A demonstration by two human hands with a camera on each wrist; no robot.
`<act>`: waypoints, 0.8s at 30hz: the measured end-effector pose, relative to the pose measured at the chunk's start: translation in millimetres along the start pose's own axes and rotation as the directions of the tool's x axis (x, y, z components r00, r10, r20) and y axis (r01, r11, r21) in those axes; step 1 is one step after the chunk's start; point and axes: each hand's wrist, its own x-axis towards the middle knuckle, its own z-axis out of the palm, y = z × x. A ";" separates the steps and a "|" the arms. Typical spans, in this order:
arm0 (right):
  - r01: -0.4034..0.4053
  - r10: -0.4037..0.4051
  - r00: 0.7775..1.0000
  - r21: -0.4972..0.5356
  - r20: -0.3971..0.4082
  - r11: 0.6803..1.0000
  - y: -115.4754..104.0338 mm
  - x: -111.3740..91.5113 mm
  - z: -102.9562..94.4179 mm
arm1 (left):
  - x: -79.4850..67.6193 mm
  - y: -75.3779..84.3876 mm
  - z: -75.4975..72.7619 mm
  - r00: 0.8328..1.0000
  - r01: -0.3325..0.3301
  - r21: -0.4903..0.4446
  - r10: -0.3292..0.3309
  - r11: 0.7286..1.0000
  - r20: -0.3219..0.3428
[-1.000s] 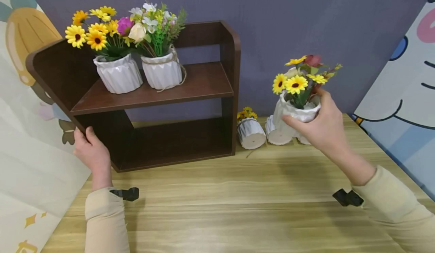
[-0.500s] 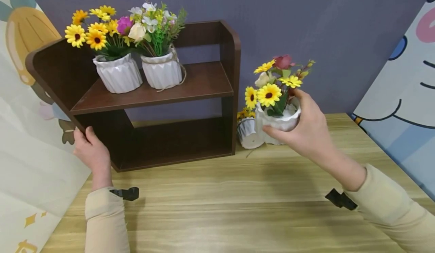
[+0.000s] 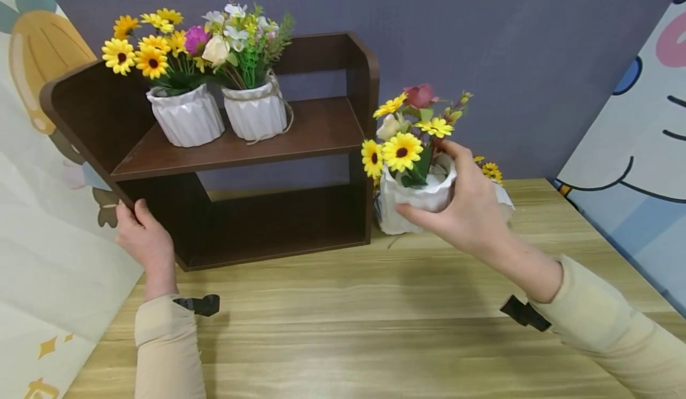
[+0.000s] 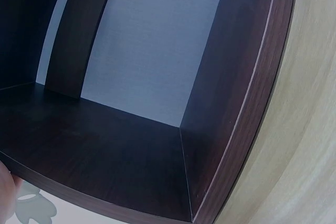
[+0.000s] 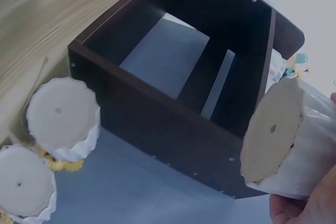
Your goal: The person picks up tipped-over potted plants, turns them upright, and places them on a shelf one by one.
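My right hand (image 3: 466, 205) grips a white ribbed flower pot (image 3: 418, 198) by its upper part, thumb in front. Yellow daisies, a cream rose and a dark red flower rise from it. The pot is in the air just right of a dark brown two-tier shelf (image 3: 324, 126); the right wrist view shows its pale underside (image 5: 273, 129). My left hand (image 3: 147, 239) holds the front edge of the shelf's left side panel, thumb on the inside. On the upper tier stand two white pots, one of yellow daisies (image 3: 187, 118) and one of mixed flowers tied with twine (image 3: 256, 113).
Other white pots lie on their sides on the wooden table (image 3: 332, 321), right of the shelf; the right wrist view shows two bases, one nearer the shelf (image 5: 60, 114), one farther (image 5: 23, 182). A grey-blue wall (image 3: 482, 41) stands behind. Cartoon-printed panels flank both sides.
My right hand has carried the daisy pot leftward, closer to the shelf's right side. A lying pot shows again to the right of the hand. The left hand and the shelf stay put.
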 end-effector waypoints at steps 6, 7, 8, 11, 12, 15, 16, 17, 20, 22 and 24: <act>0.005 -0.006 1.000 0.046 0.026 0.999 -12.3 5.4 5.9 | 0.6 0.4 -0.2 1.000 0.004 0.009 -0.004 1.000 -0.006; -0.001 -0.001 0.999 0.051 0.034 0.999 -14.0 6.5 6.9 | 0.8 0.4 -0.3 1.000 0.004 0.007 -0.004 1.000 -0.007; -0.007 0.004 0.999 0.057 0.042 0.998 -15.5 7.5 8.0 | 1.0 0.4 -0.3 1.000 0.006 0.004 -0.006 1.000 -0.006; -0.022 0.018 0.998 0.081 0.059 0.997 -20.0 10.2 11.3 | 1.0 0.2 -0.4 1.000 0.011 -0.004 -0.011 1.000 -0.007; -0.028 0.022 0.998 0.097 0.065 0.995 -21.5 11.1 12.3 | 0.9 0.1 -0.4 1.000 0.011 -0.008 -0.011 1.000 -0.008; -0.037 0.028 0.997 0.128 0.072 0.991 -25.4 14.0 15.8 | 0.5 -0.3 -0.3 1.000 0.014 -0.018 -0.015 1.000 -0.012; -0.038 0.029 0.997 0.133 0.069 0.990 -26.5 15.1 17.1 | 0.5 -0.5 -0.2 1.000 0.014 -0.022 -0.014 1.000 -0.014; -0.038 0.029 0.997 0.141 0.067 0.989 -27.6 16.2 18.3 | 0.6 -0.6 -0.1 1.000 0.014 -0.022 -0.014 1.000 -0.015; -0.042 0.033 0.997 0.154 0.064 0.987 -31.1 19.4 21.9 | 0.8 -0.9 0.2 1.000 0.014 -0.020 -0.014 1.000 -0.018; -0.044 0.034 0.997 0.161 0.065 0.986 -33.6 21.1 24.4 | 0.7 -1.0 0.4 1.000 0.014 -0.016 -0.014 1.000 -0.017; -0.056 0.043 0.996 0.168 0.079 0.984 -36.6 22.8 26.5 | 0.3 -1.0 0.5 1.000 0.015 -0.016 -0.016 1.000 -0.016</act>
